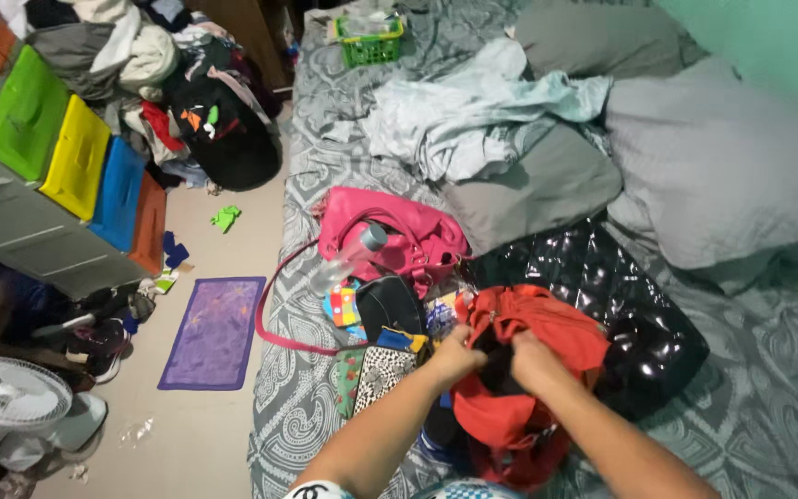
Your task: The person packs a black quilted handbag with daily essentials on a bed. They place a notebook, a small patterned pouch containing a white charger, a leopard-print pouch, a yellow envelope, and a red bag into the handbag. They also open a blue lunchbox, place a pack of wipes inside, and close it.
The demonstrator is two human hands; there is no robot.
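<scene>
Red bag [533, 370] on bed [768, 388], low centre at 6 o'clock, mouth being pulled apart; nothing visibly taken out or put in yet, inside hidden. Left hand [455, 356] clenched on the opening's left edge, right hand [530, 360] clenched on the right edge. Black glossy bag [621, 305] touching at 3 o'clock. Pink handbag [399, 236] with clear bottle [348, 259] at 11 o'clock.

Pretty even, soft indoor light with barely any shadows, some glare off the shiny black bag [621, 305], wide-angle bending at the edges, and everything's a bit soft overall.
</scene>
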